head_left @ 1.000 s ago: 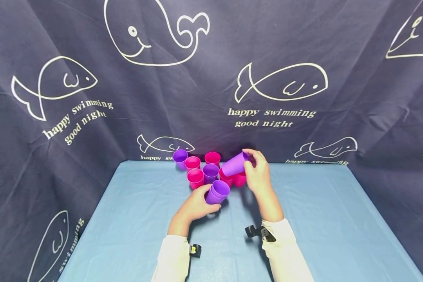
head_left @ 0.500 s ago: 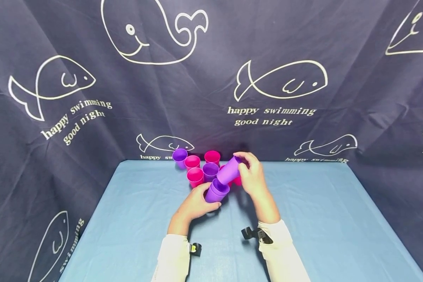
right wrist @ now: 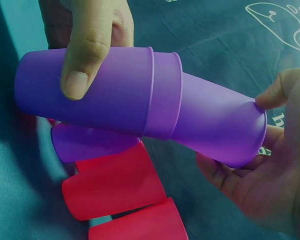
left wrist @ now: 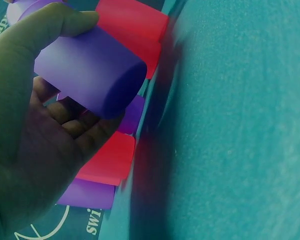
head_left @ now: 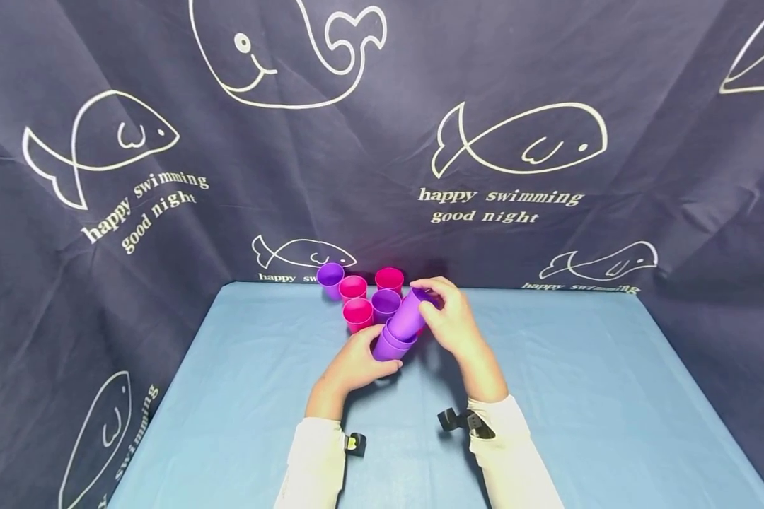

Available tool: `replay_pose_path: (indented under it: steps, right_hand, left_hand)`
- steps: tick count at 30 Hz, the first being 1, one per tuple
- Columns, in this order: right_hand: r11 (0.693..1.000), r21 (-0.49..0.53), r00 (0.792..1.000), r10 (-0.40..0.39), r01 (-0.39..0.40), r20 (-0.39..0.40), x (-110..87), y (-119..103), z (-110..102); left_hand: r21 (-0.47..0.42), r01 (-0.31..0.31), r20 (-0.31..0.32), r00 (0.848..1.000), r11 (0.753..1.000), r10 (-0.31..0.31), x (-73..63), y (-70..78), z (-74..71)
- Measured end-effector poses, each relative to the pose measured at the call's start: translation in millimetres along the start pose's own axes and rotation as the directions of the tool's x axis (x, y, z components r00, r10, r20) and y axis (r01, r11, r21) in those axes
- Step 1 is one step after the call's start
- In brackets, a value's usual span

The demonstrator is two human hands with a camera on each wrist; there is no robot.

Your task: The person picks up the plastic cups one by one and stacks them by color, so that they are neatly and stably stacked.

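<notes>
My left hand (head_left: 356, 362) grips a stack of two nested purple cups (right wrist: 90, 87), tilted with the mouths toward the right hand. A third purple cup (right wrist: 217, 117) is held near its rim by my right hand (head_left: 453, 318). Its narrow end sits inside the mouth of the stack, a little askew. In the left wrist view the stack's lower cup (left wrist: 90, 70) shows its base, with the thumb on one side and the fingers on the other. Both hands are over the near side of a cluster of cups.
Behind the hands stand several upright cups, among them a pink cup (head_left: 358, 314), a purple cup (head_left: 386, 302) and another purple cup (head_left: 330, 279) at the far left. A blue cloth (head_left: 586, 396) covers the table. A dark printed curtain (head_left: 382, 170) rises at the back edge.
My right hand has moved left and brought its purple cup from above the pink cups into the mouth of the left hand's stack. The left hand has stayed nearly in place.
</notes>
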State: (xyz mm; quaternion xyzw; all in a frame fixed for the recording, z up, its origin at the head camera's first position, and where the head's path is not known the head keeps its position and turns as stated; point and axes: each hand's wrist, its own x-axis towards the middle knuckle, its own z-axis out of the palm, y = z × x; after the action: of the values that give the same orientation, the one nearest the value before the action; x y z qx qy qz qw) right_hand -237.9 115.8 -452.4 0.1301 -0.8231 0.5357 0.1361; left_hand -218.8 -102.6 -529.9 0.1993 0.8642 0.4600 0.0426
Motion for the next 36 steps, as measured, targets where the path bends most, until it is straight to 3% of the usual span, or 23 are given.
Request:
replay_pose_path:
  steps: [8,14,20,26,36]
  right_hand:
    - [1.000,-0.023,0.999,-0.011,0.012,0.049,-1.7,-0.6,-0.9]
    - [0.995,-0.083,0.991,-0.039,0.050,0.126,-2.0,-1.5,-1.6]
    - [0.989,-0.134,0.975,-0.028,0.059,0.220,-2.4,-3.3,-1.9]
    - [0.992,-0.113,0.955,-0.018,0.053,0.295,-5.1,-5.1,-0.4]
    - [0.986,-0.142,0.926,-0.022,0.081,0.377,-4.6,-4.8,5.8]
  left_hand:
    - [0.025,-0.031,0.027,0.999,0.999,0.030,4.0,5.9,-2.5]
    - [0.029,-0.046,0.009,0.999,0.999,0.045,4.7,6.8,-4.4]
    - [0.027,-0.035,0.009,0.999,0.999,0.035,3.5,6.3,-4.8]
    - [0.046,0.010,0.013,1.000,0.999,-0.011,0.4,8.4,-5.2]
    - [-0.076,0.038,0.043,0.998,0.996,-0.034,-3.9,9.6,-7.9]
